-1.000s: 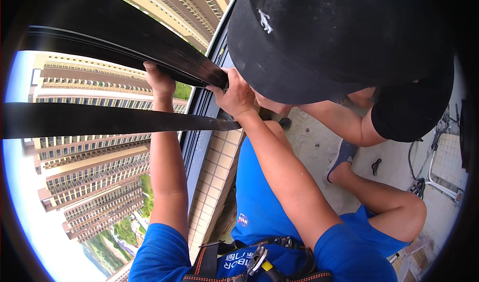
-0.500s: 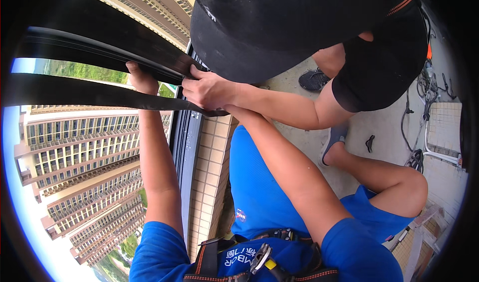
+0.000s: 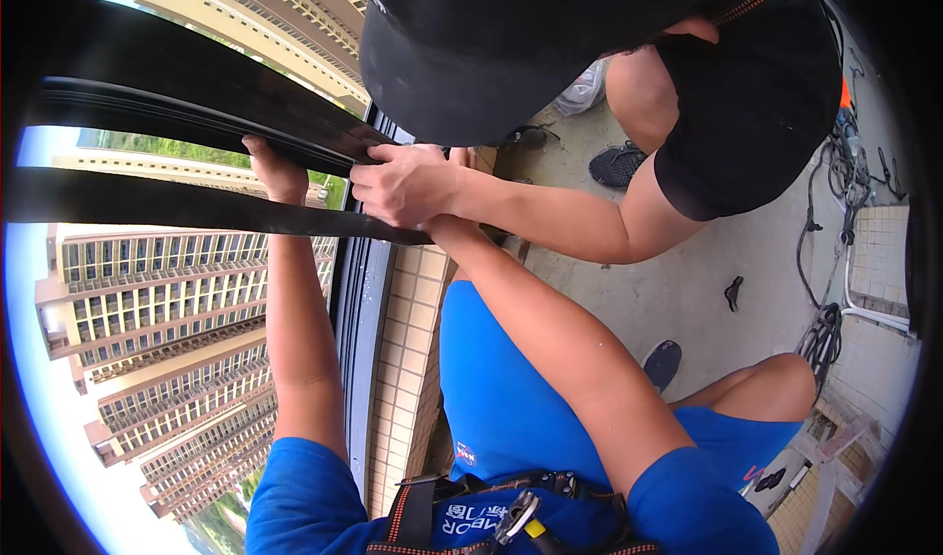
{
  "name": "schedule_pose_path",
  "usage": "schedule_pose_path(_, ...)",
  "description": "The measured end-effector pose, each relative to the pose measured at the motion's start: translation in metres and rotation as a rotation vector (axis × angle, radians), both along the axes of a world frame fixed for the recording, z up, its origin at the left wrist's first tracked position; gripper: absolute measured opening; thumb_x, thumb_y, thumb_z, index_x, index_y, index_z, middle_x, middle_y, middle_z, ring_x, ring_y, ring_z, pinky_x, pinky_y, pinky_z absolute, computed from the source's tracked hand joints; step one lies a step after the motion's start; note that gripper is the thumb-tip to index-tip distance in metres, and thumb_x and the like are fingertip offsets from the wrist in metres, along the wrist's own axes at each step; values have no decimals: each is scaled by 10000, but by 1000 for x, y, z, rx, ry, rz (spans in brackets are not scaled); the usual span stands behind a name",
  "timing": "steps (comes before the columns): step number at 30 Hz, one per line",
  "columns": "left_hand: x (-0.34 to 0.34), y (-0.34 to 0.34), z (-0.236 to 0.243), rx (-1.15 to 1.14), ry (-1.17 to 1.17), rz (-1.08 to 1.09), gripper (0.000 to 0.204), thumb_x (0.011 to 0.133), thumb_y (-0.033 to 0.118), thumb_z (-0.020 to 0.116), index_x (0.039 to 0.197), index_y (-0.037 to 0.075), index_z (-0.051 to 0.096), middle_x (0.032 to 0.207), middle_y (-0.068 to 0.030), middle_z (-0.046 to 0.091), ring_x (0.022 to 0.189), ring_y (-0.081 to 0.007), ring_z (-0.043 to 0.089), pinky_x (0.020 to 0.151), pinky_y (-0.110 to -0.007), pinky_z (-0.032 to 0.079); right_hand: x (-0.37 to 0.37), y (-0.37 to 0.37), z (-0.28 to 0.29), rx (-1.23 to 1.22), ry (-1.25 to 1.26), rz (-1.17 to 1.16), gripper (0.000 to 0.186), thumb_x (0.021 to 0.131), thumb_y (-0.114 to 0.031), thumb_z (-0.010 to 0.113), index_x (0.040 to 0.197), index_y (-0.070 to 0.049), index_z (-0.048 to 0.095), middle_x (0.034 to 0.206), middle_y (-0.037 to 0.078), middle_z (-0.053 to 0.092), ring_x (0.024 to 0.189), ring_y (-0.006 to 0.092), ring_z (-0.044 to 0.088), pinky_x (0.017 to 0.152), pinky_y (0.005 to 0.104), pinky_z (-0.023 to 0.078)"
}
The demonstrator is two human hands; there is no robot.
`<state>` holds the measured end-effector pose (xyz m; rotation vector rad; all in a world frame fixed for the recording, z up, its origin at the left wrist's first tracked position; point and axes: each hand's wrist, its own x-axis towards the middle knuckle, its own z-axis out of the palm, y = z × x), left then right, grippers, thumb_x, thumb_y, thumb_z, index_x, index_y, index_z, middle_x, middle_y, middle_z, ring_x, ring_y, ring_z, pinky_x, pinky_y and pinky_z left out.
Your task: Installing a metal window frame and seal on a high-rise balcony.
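Long black grooved frame bars [image 3: 196, 103] slant out over the drop on the left, with a flat black strip [image 3: 187, 199] running below them. My left hand [image 3: 280, 172] is closed at the lower edge of the grooved bars, thumb up against it, the fingers partly hidden behind. My right hand [image 3: 440, 227] reaches to the inner end of the strip, where a co-worker's hand covers its fingers; its grip cannot be seen. That co-worker's hand [image 3: 403, 187] presses at the ends of the bars, directly above my right wrist.
A co-worker in a black cap [image 3: 462, 54] crouches close in front. A dark window rail [image 3: 359, 329] tops the tiled ledge [image 3: 403, 344], with tall buildings [image 3: 177, 300] far beyond. Coiled cables [image 3: 820, 344], a small black object [image 3: 733, 293] and a plastic bag [image 3: 582, 88] lie on the floor.
The co-worker's cap has shifted left and up, uncovering the plastic bag. The strip's inner end sits slightly lower in view. My hands stay at the bars, and my legs have shifted.
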<state>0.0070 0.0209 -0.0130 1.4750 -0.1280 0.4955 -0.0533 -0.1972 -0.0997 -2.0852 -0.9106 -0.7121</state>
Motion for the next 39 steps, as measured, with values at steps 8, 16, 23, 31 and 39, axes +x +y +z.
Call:
schedule_pose_path(8, -2, 16, 8, -119, 24, 20, 1035, 856, 888, 453, 1468, 53, 471, 1354, -195, 605, 1262, -364, 578, 1124, -504, 420, -4, -8, 5, 552, 472, -91, 263, 796, -135, 815, 1038, -71, 732, 1177, 84, 653, 1207, 307, 553, 1074, 447, 404)
schedule_pose_path(16, 10, -9, 23, -162, 60, -37, 1179, 763, 968, 455, 1293, -80, 561, 1123, -195, 623, 1079, -339, 588, 1067, -490, 429, 5, -17, 9, 595, 458, -194, 110, 753, -107, 815, 832, -136, 744, 1065, 37, 645, 1112, 268, 542, 980, 439, 378)
schedule_pose_path(23, 8, -27, 33, -191, 87, -14, 1198, 770, 1001, 354, 1193, -87, 621, 1027, -185, 623, 996, -330, 577, 1037, -478, 420, 2, -6, 18, 459, 471, -334, 111, 769, -68, 775, 831, -132, 708, 1038, 18, 603, 1109, 271, 527, 978, 464, 361)
schedule_pose_path(31, 2, -30, 35, -117, 85, -102, 1194, 781, 1000, 335, 1212, -80, 611, 1043, -177, 610, 1011, -316, 576, 1066, -495, 393, -11, -1, 12, 531, 348, -344, 145, 738, -26, 719, 817, -112, 634, 1016, 58, 567, 1114, 291, 511, 1059, 482, 316)
schedule_pose_path(39, 7, -15, 35, -51, 47, -278, 1240, 725, 1031, 365, 1257, -69, 573, 1095, -168, 587, 1071, -313, 561, 1124, -518, 352, -15, 5, 9, 564, 308, -330, 125, 764, -33, 688, 849, -104, 630, 1029, 55, 585, 1150, 297, 526, 1099, 528, 291)
